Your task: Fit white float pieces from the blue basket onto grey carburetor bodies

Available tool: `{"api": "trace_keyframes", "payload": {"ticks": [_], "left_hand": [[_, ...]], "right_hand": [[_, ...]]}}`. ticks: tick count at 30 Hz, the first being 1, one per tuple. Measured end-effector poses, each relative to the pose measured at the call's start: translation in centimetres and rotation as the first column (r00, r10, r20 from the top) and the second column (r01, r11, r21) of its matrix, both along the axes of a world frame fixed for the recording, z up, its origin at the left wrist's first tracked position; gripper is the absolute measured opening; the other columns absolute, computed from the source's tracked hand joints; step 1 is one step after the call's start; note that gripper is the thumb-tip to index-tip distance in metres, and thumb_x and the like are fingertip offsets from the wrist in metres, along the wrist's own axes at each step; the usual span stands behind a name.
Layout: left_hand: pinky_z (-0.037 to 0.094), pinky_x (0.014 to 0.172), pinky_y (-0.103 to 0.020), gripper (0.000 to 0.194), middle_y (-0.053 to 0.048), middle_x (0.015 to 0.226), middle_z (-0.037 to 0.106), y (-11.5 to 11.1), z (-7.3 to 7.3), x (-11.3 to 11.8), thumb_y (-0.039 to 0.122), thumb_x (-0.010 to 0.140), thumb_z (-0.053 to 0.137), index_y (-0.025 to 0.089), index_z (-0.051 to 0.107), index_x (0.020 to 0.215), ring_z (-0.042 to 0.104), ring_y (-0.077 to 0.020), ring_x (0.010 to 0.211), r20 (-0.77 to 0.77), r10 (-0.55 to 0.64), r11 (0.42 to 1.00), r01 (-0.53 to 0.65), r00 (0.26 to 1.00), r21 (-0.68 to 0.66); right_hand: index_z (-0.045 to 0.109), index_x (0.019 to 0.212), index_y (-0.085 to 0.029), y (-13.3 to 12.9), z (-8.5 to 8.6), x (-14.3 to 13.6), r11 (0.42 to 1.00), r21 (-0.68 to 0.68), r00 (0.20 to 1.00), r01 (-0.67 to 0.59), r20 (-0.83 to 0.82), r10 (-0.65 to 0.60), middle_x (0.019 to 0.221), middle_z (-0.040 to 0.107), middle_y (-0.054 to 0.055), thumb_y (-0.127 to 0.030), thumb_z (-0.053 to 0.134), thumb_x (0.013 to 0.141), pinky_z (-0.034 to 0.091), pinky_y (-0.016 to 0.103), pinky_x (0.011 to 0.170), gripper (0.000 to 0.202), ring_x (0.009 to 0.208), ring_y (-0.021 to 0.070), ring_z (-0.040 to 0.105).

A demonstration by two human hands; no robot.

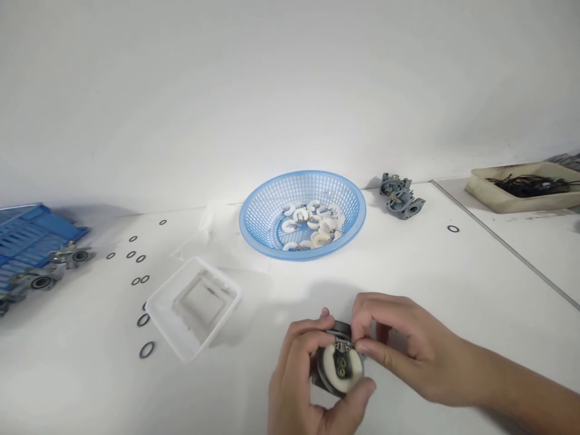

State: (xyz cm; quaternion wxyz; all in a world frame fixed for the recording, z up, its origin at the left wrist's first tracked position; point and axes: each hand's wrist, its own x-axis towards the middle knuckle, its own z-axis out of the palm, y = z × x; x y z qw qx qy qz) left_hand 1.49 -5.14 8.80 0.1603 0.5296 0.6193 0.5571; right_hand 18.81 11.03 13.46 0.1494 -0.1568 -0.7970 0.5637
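At the far left, well away from the left fingers, lie a blue crate (22, 238) and a row of grey metal castings (31, 279). Between these and the left fingers come several black rings (147, 350), scattered flat, then a white tray (164, 314), nearer to the left fingertips and turned at a slant. Beyond the fingertips of both hands stands a blue basket (302, 254) with loose white floats (327, 225) in it.

The left hand (301, 377) is closed around a dark metal body (336, 357): its fingers wrap the left and far edges, and its thumb rests at the near right edge. In the mouth of this body sits a cream U-shaped float (339, 380). Its long axis runs away from the wearer, curve towards the left thumb, open end towards the far side, just left of the right fingertips. The right hand (414, 350) is thus the nearer one to that open end; its thumb and forefinger come close together at the body's far right edge, though blur and overlap keep me from telling whether they pinch something small.

Past the right knuckles, farther out, stand another casting (399, 196), a lone ring (453, 229) and a cream tray (534, 202) of dark, thin pieces (528, 185).
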Motion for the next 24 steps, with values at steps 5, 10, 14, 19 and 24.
{"api": "trace_keyframes", "payload": {"ticks": [5, 10, 14, 19, 24], "left_hand": [[0.075, 0.088, -0.034, 0.048, -0.009, 0.131, 0.076, 0.2, 0.2, 0.1, 0.022, 0.082, 0.093, 0.03, 0.071, 0.125, 0.079, -0.0334, 0.133, 0.042, 0.014, 0.999, -0.016, 0.999, 0.049], [0.076, 0.082, -0.033, 0.054, -0.007, 0.128, 0.078, 0.1, 0.5, 0.3, 0.015, 0.074, 0.096, 0.03, 0.073, 0.12, 0.081, -0.034, 0.129, 0.045, 0.048, 0.997, -0.051, 0.998, 0.064], [0.075, 0.069, -0.028, 0.048, -0.009, 0.128, 0.077, 0.0, 0.6, 0.6, 0.019, 0.079, 0.096, 0.029, 0.075, 0.121, 0.082, -0.034, 0.128, 0.024, 0.086, 0.993, -0.087, 0.996, 0.075], [0.079, 0.079, -0.034, 0.036, -0.009, 0.123, 0.081, 0.3, 0.4, 1.0, 0.021, 0.083, 0.091, 0.025, 0.077, 0.117, 0.085, -0.0304, 0.119, -0.037, 0.145, 0.976, -0.137, 0.989, 0.17], [0.079, 0.079, -0.034, 0.039, -0.007, 0.122, 0.083, 0.4, 0.6, 1.1, 0.021, 0.08, 0.093, 0.027, 0.075, 0.115, 0.086, -0.0301, 0.118, -0.084, 0.175, 0.98, -0.166, 0.981, 0.111]], "right_hand": [[0.057, 0.1, -0.026, -0.6, 0.2, 0.1, 0.974, 0.228, 1.0, 0.001, -0.026, 0.005, 0.095, 0.063, 0.001, -0.028, 0.059, 0.115, 0.047, 0.032, 0.07, 0.016, 0.08, 0.0191, 0.059], [0.053, 0.099, -0.026, -1.0, 0.4, 0.0, 0.965, 0.26, 1.0, 0.006, -0.016, -0.002, 0.096, 0.061, 0.0, -0.025, 0.059, 0.114, 0.046, 0.033, 0.071, 0.016, 0.081, 0.0188, 0.057], [0.055, 0.101, -0.026, -1.7, 0.7, 0.0, 0.972, 0.232, 1.0, 0.031, -0.001, -0.031, 0.098, 0.061, 0.001, -0.028, 0.056, 0.117, 0.049, 0.034, 0.075, 0.016, 0.085, 0.0197, 0.06], [0.058, 0.099, -0.027, -2.3, 1.5, 0.1, 0.982, 0.173, 0.992, 0.069, 0.096, -0.086, 0.099, 0.062, 0.002, -0.033, 0.054, 0.119, 0.052, 0.035, 0.078, 0.022, 0.089, 0.0211, 0.062], [0.055, 0.092, -0.026, -2.2, 1.9, 0.2, 0.996, 0.038, 0.976, 0.075, 0.2, -0.081, 0.09, 0.059, -0.001, -0.039, 0.055, 0.118, 0.049, 0.033, 0.073, 0.029, 0.079, 0.0195, 0.056]]}}
